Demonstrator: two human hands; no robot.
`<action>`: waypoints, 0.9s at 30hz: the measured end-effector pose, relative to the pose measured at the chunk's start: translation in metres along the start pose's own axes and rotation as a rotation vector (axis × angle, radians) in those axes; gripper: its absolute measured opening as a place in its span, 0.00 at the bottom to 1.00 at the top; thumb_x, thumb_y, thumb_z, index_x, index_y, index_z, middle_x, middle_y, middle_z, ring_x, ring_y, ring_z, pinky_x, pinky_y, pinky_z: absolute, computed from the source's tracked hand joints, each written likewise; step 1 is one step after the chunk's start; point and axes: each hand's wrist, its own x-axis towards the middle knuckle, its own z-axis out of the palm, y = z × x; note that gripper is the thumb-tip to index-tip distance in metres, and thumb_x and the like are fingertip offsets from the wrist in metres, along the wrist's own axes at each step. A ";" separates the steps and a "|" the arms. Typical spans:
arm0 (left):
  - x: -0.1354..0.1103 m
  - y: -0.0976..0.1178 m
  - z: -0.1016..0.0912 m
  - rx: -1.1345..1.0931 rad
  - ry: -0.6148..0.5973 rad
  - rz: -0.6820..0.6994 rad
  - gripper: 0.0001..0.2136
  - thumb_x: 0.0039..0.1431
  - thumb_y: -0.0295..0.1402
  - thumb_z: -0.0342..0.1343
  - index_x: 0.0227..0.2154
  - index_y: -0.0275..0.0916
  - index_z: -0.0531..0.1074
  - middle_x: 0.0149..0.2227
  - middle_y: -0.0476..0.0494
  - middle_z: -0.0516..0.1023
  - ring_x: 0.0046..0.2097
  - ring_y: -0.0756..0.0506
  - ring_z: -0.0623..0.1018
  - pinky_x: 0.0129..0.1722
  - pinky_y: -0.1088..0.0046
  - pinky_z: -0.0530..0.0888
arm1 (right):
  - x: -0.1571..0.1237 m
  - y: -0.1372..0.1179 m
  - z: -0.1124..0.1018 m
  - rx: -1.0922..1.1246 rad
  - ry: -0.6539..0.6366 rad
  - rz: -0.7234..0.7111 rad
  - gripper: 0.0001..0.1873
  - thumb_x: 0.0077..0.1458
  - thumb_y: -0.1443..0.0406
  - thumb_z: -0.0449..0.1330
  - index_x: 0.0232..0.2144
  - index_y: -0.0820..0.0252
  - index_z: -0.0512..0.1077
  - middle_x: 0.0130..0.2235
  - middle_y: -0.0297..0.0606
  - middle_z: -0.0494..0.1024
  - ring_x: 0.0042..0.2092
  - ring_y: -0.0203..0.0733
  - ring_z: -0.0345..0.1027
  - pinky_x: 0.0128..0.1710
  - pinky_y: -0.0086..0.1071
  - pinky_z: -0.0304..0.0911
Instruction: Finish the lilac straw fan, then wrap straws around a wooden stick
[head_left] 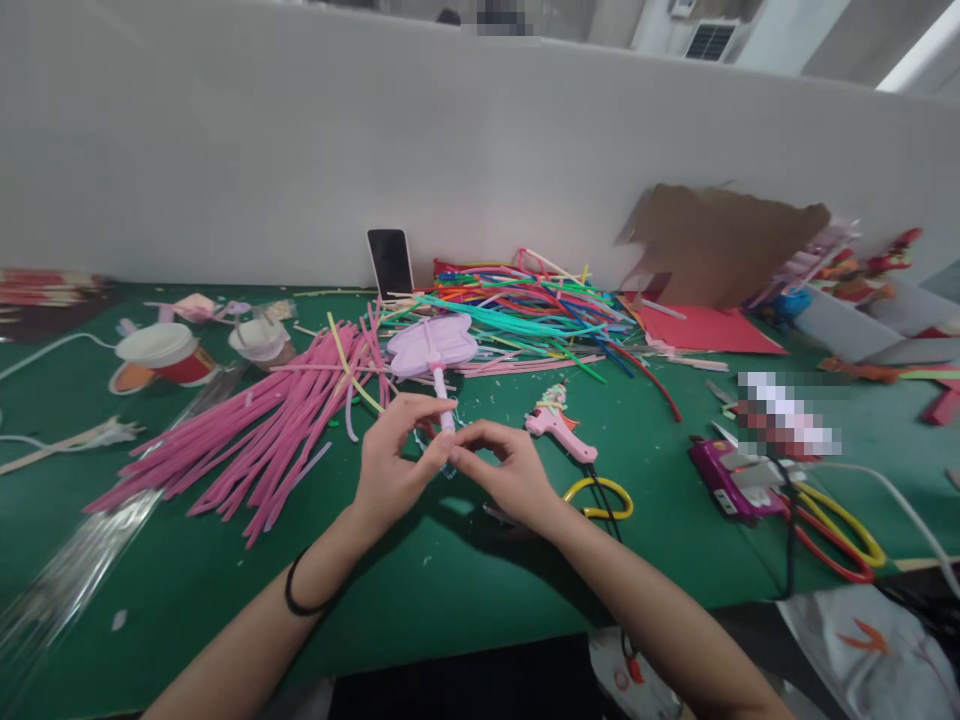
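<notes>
- As both hands come together over the green table (637,560), the lilac wand (454,345) is right at centre stage, its flat, winged head up and away from the person and its handle running down into the fingertips!
- Look at the left hand (394,455): forefinger tip against one stretch of the handle, thumb lower down, the two bent in a loose ring with the wand gripped at their tips.
- Over to the right hand (510,470), thumb and forefinger curled close together at the handle's lower end, just touching distance from the left thumb; what sits between those tips is hidden, so I can't tell whether they grip the wand.
- The winged head stands clear beyond every finger, tilted slightly, with the bare part of the handle showing between it and the left forefinger.
- Just left of the head, a fan of pink stems (262,420) spreads across the table; behind it, a heap of multicoloured stems (517,310), with a phone (391,262) propped upright against the partition (300,150).
- Out to the right of the hands lies a pink glue gun (570,435), and near the right wrist, a yellow scissor handle (628,500).
- Far left, a paper cup (191,365) tips over beside the stems!
</notes>
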 end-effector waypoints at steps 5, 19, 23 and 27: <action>0.020 0.005 0.000 0.007 -0.010 0.039 0.10 0.60 0.34 0.56 0.45 0.42 0.74 0.40 0.44 0.74 0.41 0.45 0.75 0.40 0.68 0.72 | 0.009 -0.003 -0.012 -0.128 -0.010 -0.064 0.10 0.59 0.59 0.59 0.38 0.57 0.76 0.38 0.35 0.81 0.39 0.39 0.74 0.40 0.31 0.67; 0.104 0.034 -0.012 0.273 0.264 0.313 0.08 0.63 0.35 0.55 0.40 0.43 0.78 0.43 0.44 0.74 0.46 0.44 0.74 0.48 0.64 0.72 | -0.007 0.011 -0.101 -1.441 -0.086 0.424 0.14 0.55 0.62 0.62 0.41 0.66 0.72 0.44 0.52 0.74 0.48 0.54 0.68 0.44 0.38 0.62; 0.098 0.030 -0.009 0.259 0.146 0.375 0.09 0.66 0.32 0.50 0.43 0.41 0.74 0.45 0.44 0.79 0.48 0.45 0.77 0.50 0.65 0.71 | -0.005 0.027 -0.103 -1.384 0.007 0.450 0.12 0.56 0.65 0.60 0.41 0.67 0.70 0.42 0.51 0.75 0.43 0.49 0.71 0.39 0.34 0.61; 0.094 0.025 -0.005 0.248 0.070 0.405 0.10 0.67 0.32 0.49 0.45 0.40 0.72 0.43 0.44 0.80 0.45 0.47 0.78 0.46 0.70 0.72 | -0.002 0.024 -0.111 -1.158 0.040 0.337 0.08 0.54 0.65 0.60 0.36 0.65 0.74 0.35 0.45 0.78 0.36 0.45 0.72 0.36 0.32 0.61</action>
